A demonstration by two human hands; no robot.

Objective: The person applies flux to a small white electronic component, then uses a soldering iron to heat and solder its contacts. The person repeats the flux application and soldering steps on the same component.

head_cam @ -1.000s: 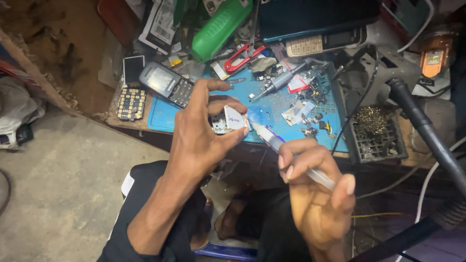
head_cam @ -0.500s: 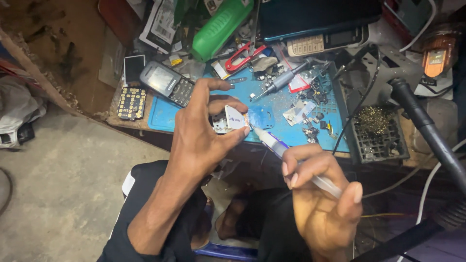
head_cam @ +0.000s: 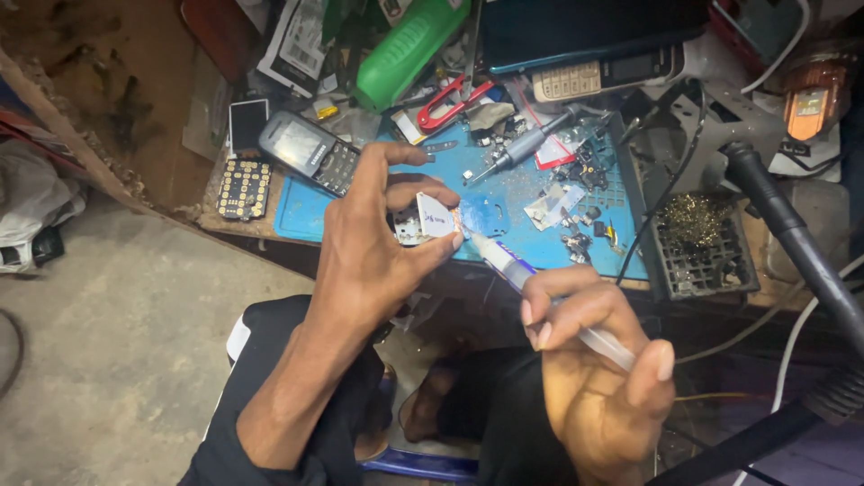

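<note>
My left hand point(head_cam: 378, 243) pinches a small phone circuit board point(head_cam: 425, 221) with a white patch, held in front of the bench edge. My right hand point(head_cam: 598, 369) grips a thin clear syringe-like tube point(head_cam: 513, 265), thumb at its rear end. The tube's tip points up-left and sits right beside the board's right edge. Behind both hands lies a blue work mat point(head_cam: 504, 198) strewn with small phone parts.
On the bench lie a grey keypad phone point(head_cam: 310, 153), a loose keypad board point(head_cam: 243, 187), a green bottle point(head_cam: 405, 49), red-handled pliers point(head_cam: 450, 103), a screwdriver point(head_cam: 526, 144) and a black tray of brass wool point(head_cam: 697, 238). A thick black hose point(head_cam: 792, 238) runs down the right side.
My right hand has shifted slightly right and down with the tube, its tip staying at the board. The left hand holds the board almost still.
</note>
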